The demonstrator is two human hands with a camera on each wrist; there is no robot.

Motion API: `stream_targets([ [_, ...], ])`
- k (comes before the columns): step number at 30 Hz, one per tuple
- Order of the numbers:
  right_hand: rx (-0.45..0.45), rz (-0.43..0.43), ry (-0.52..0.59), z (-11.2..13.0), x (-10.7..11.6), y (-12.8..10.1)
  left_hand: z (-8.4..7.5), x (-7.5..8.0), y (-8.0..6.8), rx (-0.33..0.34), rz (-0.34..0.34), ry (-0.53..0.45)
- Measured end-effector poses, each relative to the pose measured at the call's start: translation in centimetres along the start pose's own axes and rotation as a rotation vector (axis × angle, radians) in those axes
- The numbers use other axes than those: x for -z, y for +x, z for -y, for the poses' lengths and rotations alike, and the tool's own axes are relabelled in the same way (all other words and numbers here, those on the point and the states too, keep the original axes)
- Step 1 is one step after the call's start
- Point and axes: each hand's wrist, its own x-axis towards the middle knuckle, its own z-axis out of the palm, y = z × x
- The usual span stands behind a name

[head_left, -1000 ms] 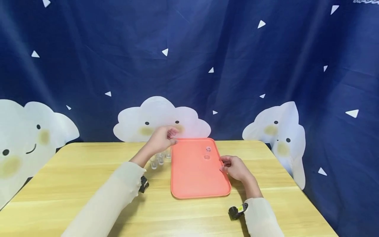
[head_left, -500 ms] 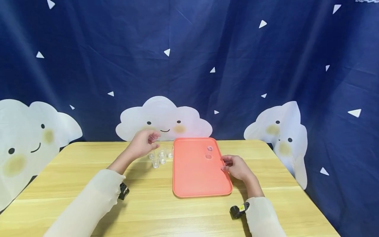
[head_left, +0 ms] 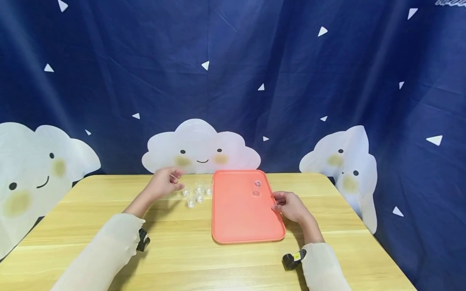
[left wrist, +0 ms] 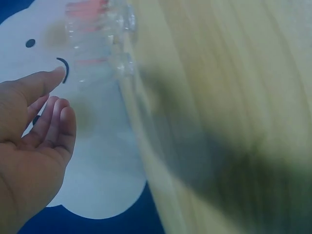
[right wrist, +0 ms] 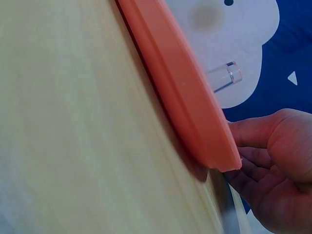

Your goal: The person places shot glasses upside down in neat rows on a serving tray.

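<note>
An orange tray [head_left: 240,220] lies on the wooden table [head_left: 91,226]. Two small clear glasses [head_left: 257,188] stand near its far right corner; one glass [right wrist: 224,77] shows past the tray rim [right wrist: 180,83]. My right hand [head_left: 289,205] grips the tray's right rim, with the thumb [right wrist: 261,130] above and the fingers [right wrist: 253,178] below. Several small clear glasses [head_left: 196,192] stand in a cluster just left of the tray. My left hand [head_left: 165,182] hovers left of that cluster, its fingers [left wrist: 56,122] relaxed and holding nothing. The blurred glasses [left wrist: 97,44] lie beyond it.
A dark blue curtain [head_left: 233,81] with white cloud faces hangs right behind the table's far edge. Small black cameras sit at my left wrist [head_left: 142,240] and right wrist [head_left: 293,258]. Bare wood stretches to the left and along the front of the tray.
My left hand has drawn back to the left, from over the tray's far left corner to beside the cluster of glasses. The right hand stays on the tray's rim.
</note>
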Motion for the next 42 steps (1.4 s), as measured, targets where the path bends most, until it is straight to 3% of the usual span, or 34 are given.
stream_targets([
  [11, -0.004, 0.004, 0.008, -0.2, 0.0, 0.1, 2.3, -1.1, 0.0, 0.063, 0.066, -0.028],
  [23, -0.013, 0.008, 0.029, -0.4, 0.1, -0.1, 3.2, -1.8, 0.3, 0.161, 0.117, -0.084],
  [42, -0.018, 0.010, 0.023, -0.2, 0.2, 0.1, 3.8, -3.0, 0.9, 0.133, 0.161, -0.125],
])
